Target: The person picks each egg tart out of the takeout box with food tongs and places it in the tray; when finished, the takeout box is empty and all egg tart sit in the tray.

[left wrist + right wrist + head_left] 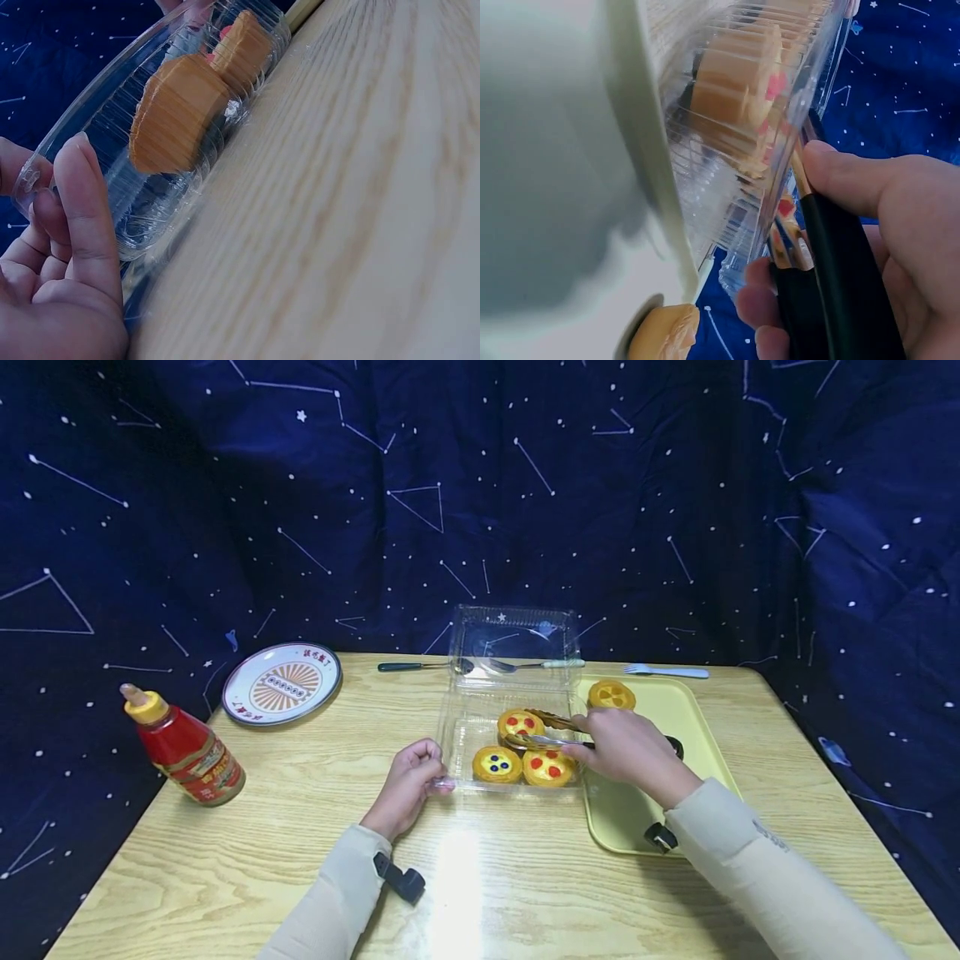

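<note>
My left hand [408,781] pinches the front left corner of a clear plastic hinged box [120,199], whose lid stands raised at the back. My right hand [630,747] grips black-handled metal tongs [542,742]. Inside the box, the tong tips lie either side of a red-dotted egg tart [517,720]; whether they squeeze it I cannot tell. In front of it sit another red-dotted tart [546,770] and a blue-dotted tart [497,766]. In the right wrist view, the box wall partly covers the tong tips.
Right of the box lies a yellow tray [622,827] bearing a plain-topped tart [611,695]. Along the back lie a spoon [420,666], a metal utensil with a pale handle [551,664] and a light blue fork [667,672]. A plate [324,687] and red sauce bottle [197,757] stand left.
</note>
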The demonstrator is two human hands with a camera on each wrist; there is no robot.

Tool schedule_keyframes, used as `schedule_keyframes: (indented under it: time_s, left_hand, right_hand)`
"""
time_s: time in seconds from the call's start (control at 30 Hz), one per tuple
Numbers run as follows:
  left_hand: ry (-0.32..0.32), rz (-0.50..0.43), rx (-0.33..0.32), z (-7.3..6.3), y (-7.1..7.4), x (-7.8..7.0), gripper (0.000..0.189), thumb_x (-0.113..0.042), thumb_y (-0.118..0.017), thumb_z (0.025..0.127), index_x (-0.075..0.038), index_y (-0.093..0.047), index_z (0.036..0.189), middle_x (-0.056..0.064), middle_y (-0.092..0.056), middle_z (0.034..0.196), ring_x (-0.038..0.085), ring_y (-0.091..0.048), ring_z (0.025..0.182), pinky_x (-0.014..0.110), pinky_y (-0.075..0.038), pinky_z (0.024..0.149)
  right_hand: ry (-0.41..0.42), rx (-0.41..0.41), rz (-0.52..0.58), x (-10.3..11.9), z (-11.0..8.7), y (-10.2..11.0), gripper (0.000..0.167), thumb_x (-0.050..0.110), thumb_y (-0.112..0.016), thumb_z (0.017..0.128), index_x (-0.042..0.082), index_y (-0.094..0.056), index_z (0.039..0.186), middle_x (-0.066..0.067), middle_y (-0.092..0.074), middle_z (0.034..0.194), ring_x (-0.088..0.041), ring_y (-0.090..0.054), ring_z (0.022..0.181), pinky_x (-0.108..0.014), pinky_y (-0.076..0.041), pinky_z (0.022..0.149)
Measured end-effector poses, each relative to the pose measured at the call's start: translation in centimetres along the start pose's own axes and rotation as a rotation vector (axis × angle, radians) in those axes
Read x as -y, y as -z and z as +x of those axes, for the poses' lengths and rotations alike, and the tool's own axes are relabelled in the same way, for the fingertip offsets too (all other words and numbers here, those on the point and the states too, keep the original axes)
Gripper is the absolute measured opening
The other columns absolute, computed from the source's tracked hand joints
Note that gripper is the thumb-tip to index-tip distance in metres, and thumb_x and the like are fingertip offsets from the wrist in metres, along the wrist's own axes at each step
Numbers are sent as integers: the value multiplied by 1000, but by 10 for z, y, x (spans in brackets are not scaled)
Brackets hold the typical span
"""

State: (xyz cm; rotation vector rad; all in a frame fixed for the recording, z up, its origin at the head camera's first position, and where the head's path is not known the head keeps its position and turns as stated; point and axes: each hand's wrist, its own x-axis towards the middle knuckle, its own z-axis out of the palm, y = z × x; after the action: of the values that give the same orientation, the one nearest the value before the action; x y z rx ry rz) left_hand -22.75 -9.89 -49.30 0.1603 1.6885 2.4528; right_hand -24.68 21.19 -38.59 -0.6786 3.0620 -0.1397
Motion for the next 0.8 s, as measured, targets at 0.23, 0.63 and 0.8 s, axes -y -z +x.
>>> schedule_keyframes:
  time_s: [0.23,0.63,0.8]
  left_hand:
    - [-2,-1,14,0,2,1,16,10,-45,78,-6,-46,78,-1,-45,64,12,-58,58,21,-57,55]
    - [-11,-7,31,0,2,1,14,10,-46,77,-5,-45,79,0,-45,65,12,-59,59,20,-56,56]
    - [-17,-10,37,0,1,1,14,10,-47,77,-4,-45,79,0,-45,67,11,-59,59,20,-56,56]
  right_hand:
    - [0,-77,7,-5,-9,-3,51,48,-67,90,13,-67,127,-10,-69,113,-22,-62,73,-39,-50,50]
    - [-65,-228,59,-14,-31,9,55,49,-65,91,12,-64,131,-18,-64,125,-42,-64,103,-59,-54,70]
    - [-93,-278,48,-24,-43,16,55,47,-64,92,10,-63,132,-17,-67,118,-42,-65,96,-59,-53,67]
